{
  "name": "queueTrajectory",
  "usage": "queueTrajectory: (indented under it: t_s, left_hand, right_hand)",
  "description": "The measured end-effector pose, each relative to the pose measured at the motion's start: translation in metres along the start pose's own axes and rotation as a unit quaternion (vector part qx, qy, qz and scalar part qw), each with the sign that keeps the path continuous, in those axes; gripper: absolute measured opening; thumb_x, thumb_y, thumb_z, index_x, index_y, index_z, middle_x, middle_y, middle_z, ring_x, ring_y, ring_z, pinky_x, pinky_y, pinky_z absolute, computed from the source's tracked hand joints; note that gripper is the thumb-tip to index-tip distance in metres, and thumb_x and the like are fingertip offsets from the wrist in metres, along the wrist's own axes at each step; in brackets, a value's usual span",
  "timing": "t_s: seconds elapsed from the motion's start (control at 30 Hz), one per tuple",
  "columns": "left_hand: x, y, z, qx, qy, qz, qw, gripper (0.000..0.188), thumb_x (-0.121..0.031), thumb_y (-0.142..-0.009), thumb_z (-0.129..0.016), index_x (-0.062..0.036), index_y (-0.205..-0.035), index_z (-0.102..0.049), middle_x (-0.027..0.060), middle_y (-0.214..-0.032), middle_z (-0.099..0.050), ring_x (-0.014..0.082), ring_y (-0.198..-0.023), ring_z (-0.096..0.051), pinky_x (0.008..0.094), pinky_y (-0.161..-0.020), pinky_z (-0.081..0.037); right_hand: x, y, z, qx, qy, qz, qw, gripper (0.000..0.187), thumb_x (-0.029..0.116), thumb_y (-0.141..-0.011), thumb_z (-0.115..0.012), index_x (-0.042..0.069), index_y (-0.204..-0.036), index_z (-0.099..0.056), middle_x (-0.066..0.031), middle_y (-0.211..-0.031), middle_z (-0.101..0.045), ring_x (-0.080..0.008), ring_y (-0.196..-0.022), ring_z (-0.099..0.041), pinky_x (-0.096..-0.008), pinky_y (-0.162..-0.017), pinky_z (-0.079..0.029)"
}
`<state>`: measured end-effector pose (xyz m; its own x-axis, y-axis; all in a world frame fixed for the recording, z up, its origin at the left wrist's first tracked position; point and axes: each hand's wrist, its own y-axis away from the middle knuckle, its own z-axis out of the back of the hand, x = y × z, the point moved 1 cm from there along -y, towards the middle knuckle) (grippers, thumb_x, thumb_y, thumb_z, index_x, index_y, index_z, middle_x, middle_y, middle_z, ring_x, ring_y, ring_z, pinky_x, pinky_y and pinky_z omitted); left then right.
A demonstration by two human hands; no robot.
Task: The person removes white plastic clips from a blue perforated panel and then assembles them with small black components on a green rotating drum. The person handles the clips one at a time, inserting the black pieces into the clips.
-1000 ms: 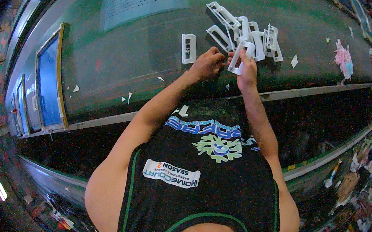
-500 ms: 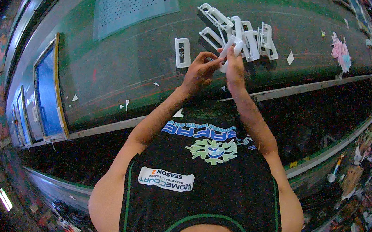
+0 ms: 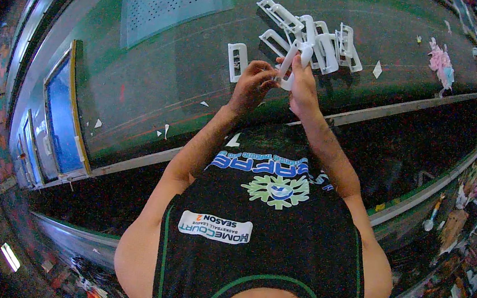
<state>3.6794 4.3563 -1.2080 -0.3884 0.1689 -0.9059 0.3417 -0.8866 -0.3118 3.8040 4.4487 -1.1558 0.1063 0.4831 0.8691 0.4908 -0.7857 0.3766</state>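
My right hand [image 3: 304,91] grips a white plastic handle-shaped frame [image 3: 285,68], its thumb along the upper end. Bent and pinched together, the fingers of my left hand [image 3: 249,87] meet the lower left end of that same frame; what lies between the fingertips is partly hidden. Just beyond both hands lies a loose pile of similar white frames [image 3: 326,49], several of them overlapping. One single white frame [image 3: 236,62] lies apart, left of the pile and close to my left hand.
The dark green table [image 3: 157,88] carries a pale perforated sheet [image 3: 175,5] at the far left. White scraps [image 3: 377,69] and a pink and light blue rag-like bundle [image 3: 440,64] lie on it. Blue framed panels [image 3: 68,111] stand at left. Litter [image 3: 462,231] covers the lower right.
The held frame has tilted more upright, its lower end now showing between my hands. My left fingers have curled in closer to it. The whole view has shifted slightly.
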Motion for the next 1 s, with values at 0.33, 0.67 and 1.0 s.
queueTrajectory:
  t_s: [0.33,0.67,1.0]
  left_hand:
    - [0.007,-0.008,-0.004,0.02,-0.004,-0.051,0.998,0.029,0.001,-0.075,-0.083,-0.0084,-0.099,-0.07,0.0128,-0.111,-0.055,0.0253,-0.094,-0.063,0.0332,-0.077,-0.057]
    - [-0.01,-0.015,0.007,0.024,-0.012,-0.064,0.998,0.032,0.0,-0.076,-0.083,-0.0109,-0.103,-0.069,0.0126,-0.12,-0.052,0.0216,-0.092,-0.065,0.0319,-0.078,-0.059]
    - [-0.001,-0.011,0.002,0.037,0.056,-0.02,0.998,0.028,0.002,-0.077,-0.081,-0.0077,-0.1,-0.068,0.0119,-0.125,-0.053,0.0209,-0.091,-0.068,0.0331,-0.079,-0.06]
  right_hand:
    - [0.002,-0.004,0.005,-0.011,0.006,-0.007,1.0,0.04,0.039,-0.109,-0.039,0.009,-0.135,-0.045,-0.0108,-0.117,-0.066,-0.0192,-0.105,-0.061,-0.0377,-0.085,-0.053]
    - [-0.002,-0.007,0.006,0.004,-0.007,-0.024,1.0,0.041,0.039,-0.109,-0.041,0.009,-0.136,-0.045,-0.0105,-0.115,-0.065,-0.0201,-0.097,-0.063,-0.0383,-0.079,-0.056]
    - [-0.005,-0.009,0.007,-0.003,-0.014,-0.043,0.999,0.042,0.041,-0.108,-0.042,0.008,-0.134,-0.047,-0.0105,-0.115,-0.066,-0.02,-0.095,-0.064,-0.037,-0.081,-0.054]
